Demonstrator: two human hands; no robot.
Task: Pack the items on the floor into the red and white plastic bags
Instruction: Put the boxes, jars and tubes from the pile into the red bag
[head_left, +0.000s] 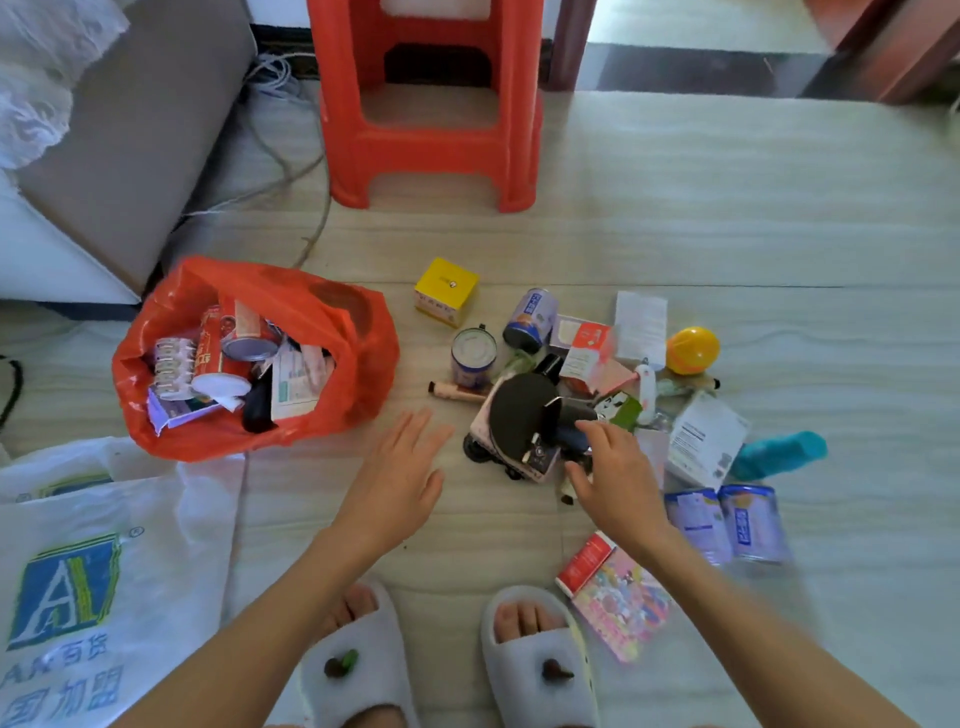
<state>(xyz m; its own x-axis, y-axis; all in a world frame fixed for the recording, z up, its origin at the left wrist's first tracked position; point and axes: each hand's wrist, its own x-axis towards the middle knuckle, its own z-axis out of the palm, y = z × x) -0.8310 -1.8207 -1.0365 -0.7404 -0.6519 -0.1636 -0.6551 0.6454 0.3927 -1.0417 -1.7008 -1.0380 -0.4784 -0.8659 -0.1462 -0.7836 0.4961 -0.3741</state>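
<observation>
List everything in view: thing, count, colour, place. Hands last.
red bag: one, red, on the floor at left, open and part filled
white bag: one, white with blue print, flat at near left
stool: one, red, far centre
yellow box: one, yellow, beside the red bag
cans: four loose, purple-blue, two in the pile, two lying at near right
yellow ball: one, right of the pile
teal sock: one, far right
pink box: one, by the right foot
slippers: two, grey, worn
left hand: open, above the floor
right hand: reaching into the pile; grip unclear
</observation>
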